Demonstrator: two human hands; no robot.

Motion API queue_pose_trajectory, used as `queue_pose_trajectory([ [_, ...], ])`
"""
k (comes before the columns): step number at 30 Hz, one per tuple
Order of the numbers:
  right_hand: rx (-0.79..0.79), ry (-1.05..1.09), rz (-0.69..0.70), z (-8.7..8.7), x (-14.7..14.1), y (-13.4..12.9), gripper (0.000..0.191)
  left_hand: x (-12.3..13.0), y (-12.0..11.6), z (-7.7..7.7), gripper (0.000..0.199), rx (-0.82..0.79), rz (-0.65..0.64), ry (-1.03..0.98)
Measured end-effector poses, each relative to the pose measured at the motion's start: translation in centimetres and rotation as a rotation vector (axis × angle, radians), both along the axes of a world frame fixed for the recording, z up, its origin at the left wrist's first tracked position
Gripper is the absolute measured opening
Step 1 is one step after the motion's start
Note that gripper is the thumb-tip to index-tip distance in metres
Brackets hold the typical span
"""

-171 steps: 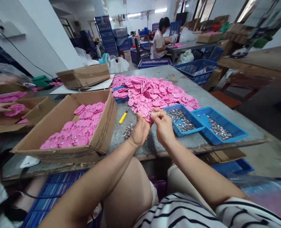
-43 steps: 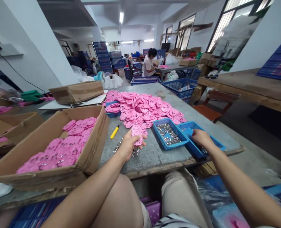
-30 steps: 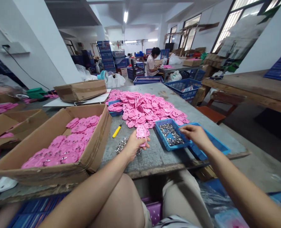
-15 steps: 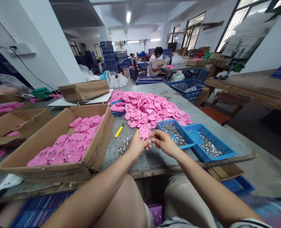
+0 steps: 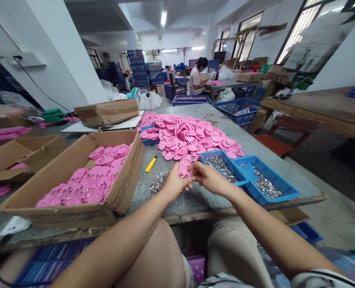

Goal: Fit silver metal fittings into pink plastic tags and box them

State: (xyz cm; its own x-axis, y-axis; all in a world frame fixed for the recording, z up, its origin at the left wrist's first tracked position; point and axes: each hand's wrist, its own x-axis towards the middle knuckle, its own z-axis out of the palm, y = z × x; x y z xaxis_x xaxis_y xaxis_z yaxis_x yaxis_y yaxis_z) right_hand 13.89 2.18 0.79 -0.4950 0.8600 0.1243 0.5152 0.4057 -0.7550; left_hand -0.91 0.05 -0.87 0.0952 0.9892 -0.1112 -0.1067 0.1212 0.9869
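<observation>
A pink flat piece (image 5: 184, 166) is held upright in my left hand (image 5: 174, 183), its fingers closed round the lower left edge. My right hand (image 5: 206, 176) pinches at the right edge of the same piece; anything small between its fingertips cannot be made out. Beyond the hands lies a heap of pink pieces (image 5: 189, 134). Small metal parts (image 5: 157, 183) are piled beside my left hand, with a yellow-handled tool (image 5: 151, 164) behind them. Two blue trays (image 5: 242, 183) (image 5: 291, 196) of metal parts stand right of my right hand.
A cardboard box (image 5: 129, 176) holding rows of pink pieces stands at the left. Another cardboard box (image 5: 108, 113) lies behind it. Farther back, a person (image 5: 196, 80) sits at another table. A brown chair (image 5: 278, 144) stands to the right.
The pink piece has tilted slightly between my hands, and my right fingers have shifted over its right edge. The whole view has moved a little.
</observation>
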Motion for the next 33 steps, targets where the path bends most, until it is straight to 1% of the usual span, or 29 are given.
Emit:
queue_pose_trajectory([
  [3, 0.019, 0.014, -0.021, -0.2, -0.1, 0.0, 0.019, 0.1, 0.1, 0.1, 0.045, -0.006, 0.018, 0.017],
  [8, -0.048, 0.179, -0.189, -1.4, -0.8, -0.2, 0.006, 0.0, 0.1, 0.2, 0.042, 0.006, 0.103, -0.011],
  [10, -0.100, 0.266, -0.236, -2.0, -1.2, -0.2, 0.012, 0.0, 0.1, 0.2, 0.042, 0.008, 0.141, -0.023],
  [13, -0.186, 0.379, -0.254, -2.6, -1.8, -0.3, 0.026, -0.1, 0.1, 0.4, 0.041, 0.007, 0.182, -0.034],
  [16, -0.208, 0.435, -0.268, -2.8, -2.1, -0.2, 0.035, -0.1, 0.1, 0.4, 0.039, 0.009, 0.203, -0.034],
  [20, -0.163, 0.395, -0.288, -2.8, -2.1, -0.2, 0.035, -0.2, 0.1, 0.4, 0.036, 0.021, 0.210, -0.049],
  [24, -0.111, 0.367, -0.299, -3.1, -2.1, -0.3, 0.031, -0.2, 0.0, 0.5, 0.036, 0.026, 0.203, -0.067],
  [26, -0.053, 0.366, -0.291, -3.3, -2.0, -0.3, 0.026, -0.2, -0.1, 0.6, 0.037, 0.023, 0.185, -0.096],
  [29, 0.081, 0.360, -0.253, -2.9, -1.8, -0.2, 0.019, -0.3, -0.1, 0.8, 0.038, 0.014, 0.105, -0.201],
  [33, 0.246, 0.250, -0.121, -1.4, -0.9, 0.3, 0.017, -0.5, 0.0, 1.1, 0.031, -0.040, -0.037, -0.388],
])
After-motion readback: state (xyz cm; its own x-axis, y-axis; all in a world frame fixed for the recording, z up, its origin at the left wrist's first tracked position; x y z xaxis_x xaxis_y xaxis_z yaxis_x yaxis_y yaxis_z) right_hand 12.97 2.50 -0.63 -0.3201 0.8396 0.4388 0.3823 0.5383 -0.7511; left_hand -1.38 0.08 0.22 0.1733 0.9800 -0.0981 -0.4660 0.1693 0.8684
